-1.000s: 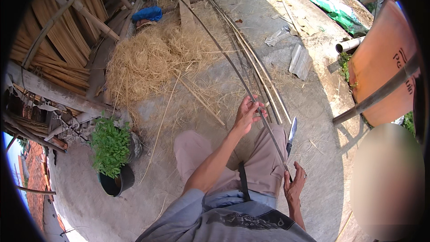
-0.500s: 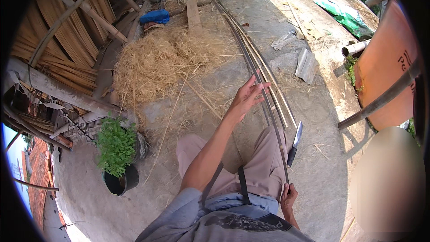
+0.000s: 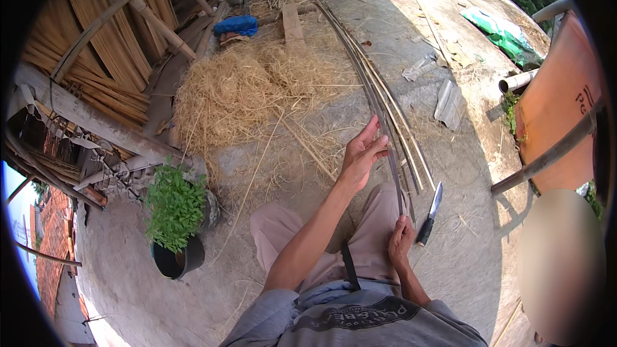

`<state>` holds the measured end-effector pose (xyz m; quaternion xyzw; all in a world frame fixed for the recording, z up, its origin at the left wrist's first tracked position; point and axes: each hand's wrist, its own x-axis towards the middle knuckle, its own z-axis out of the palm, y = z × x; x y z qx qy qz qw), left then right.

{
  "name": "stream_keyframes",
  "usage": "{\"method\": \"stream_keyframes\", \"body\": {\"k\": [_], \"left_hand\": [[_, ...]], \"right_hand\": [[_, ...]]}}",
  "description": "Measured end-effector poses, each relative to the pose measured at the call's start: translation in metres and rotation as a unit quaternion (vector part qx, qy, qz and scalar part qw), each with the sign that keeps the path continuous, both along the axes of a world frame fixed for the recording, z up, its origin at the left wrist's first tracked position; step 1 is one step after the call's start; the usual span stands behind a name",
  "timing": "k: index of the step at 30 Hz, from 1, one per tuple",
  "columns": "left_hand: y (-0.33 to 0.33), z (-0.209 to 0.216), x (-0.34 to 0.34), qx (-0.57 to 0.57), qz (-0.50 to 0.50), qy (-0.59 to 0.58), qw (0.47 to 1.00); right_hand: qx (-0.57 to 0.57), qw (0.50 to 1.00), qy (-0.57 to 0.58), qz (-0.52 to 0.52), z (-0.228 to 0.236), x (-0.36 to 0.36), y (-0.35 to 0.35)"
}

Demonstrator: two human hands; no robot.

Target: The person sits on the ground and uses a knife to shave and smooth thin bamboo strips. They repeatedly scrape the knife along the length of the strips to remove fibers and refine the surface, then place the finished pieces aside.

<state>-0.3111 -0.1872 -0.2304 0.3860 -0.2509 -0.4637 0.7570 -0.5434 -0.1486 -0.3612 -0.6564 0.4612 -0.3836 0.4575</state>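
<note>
A long dark bamboo strip [image 3: 393,170] runs from in front of my body far out over the ground. My right hand [image 3: 402,236], above my right thigh, is closed round its near end. Farther along, my left hand [image 3: 364,156] has its fingers stretched out and its thumb apart, and the strip passes against the fingertips and thumb. Beside it on the ground lie several long pale and dark bamboo strips [image 3: 403,115]. A knife [image 3: 430,212] with a black handle rests on the concrete to the right of my right hand, blade pointing away.
A heap of straw-coloured shavings [image 3: 241,90] spreads ahead on the left, with a blue bundle [image 3: 236,25] behind. Nearer is a potted leafy plant [image 3: 173,209]. Split bamboo [image 3: 96,32] leans at far left. On the right stand an orange panel [image 3: 559,109] and a dark pole [image 3: 546,160].
My right hand has moved forward from beside my waist to above my thigh, still gripping the strip. The left hand's fingers have drawn closer together. The whole view has shifted slightly.
</note>
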Motion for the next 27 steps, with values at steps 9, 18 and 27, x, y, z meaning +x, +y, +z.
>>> {"method": "stream_keyframes", "body": {"k": [9,18,27], "left_hand": [[0.020,0.003,0.009,0.006,0.009,0.028,1.000],[0.083,-0.029,0.028,0.121,0.086,-0.035,0.988],[0.240,-0.127,0.017,0.275,0.108,0.002,0.955]], "right_hand": [[0.004,0.999,0.018,0.037,0.014,0.005,0.017],[-0.250,0.928,0.105,0.254,0.237,0.410,-0.230],[-0.194,0.943,-0.128,0.239,0.120,0.259,-0.083]]}}
